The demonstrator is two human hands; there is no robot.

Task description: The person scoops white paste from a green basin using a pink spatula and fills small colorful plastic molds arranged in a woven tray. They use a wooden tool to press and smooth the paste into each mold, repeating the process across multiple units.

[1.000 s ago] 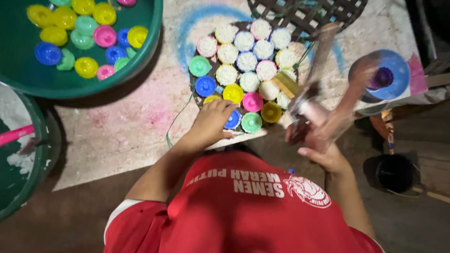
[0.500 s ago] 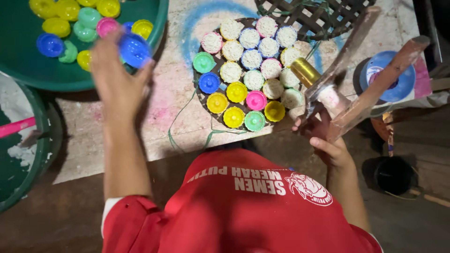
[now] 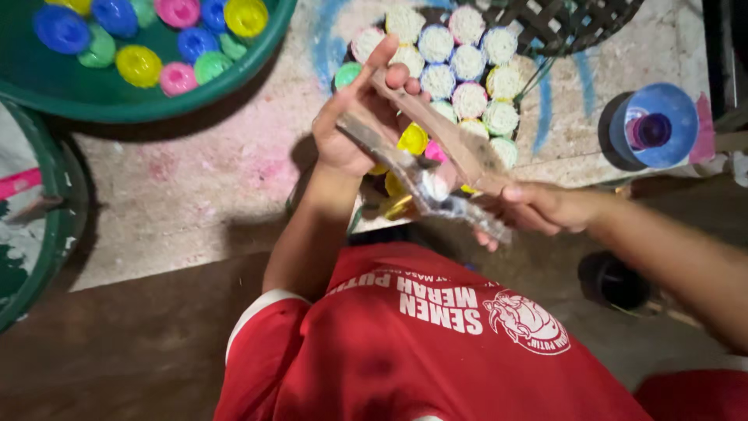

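Observation:
My right hand (image 3: 538,209) grips the near ends of a wooden tong-like tool (image 3: 461,153), two rough sticks joined by a shiny metal piece (image 3: 432,185). My left hand (image 3: 349,129) is closed around the far ends of the sticks, thumb up along the upper one. The tool hangs just above a cluster of round caps (image 3: 470,101) on the stained board (image 3: 195,179). The far caps are filled with white material. The near ones, yellow, pink and green, are partly hidden by my hands and the tool.
A green basin (image 3: 164,105) at the top left holds loose coloured caps (image 3: 139,65). A second green tub (image 3: 54,234) sits at the left edge. A blue cup (image 3: 656,125), a black lattice basket (image 3: 565,23) and a dark pot (image 3: 615,281) stand on the right.
My left hand came back from the green basin to the far end of the tool. My right hand has lowered the tool and swung it over the cap cluster.

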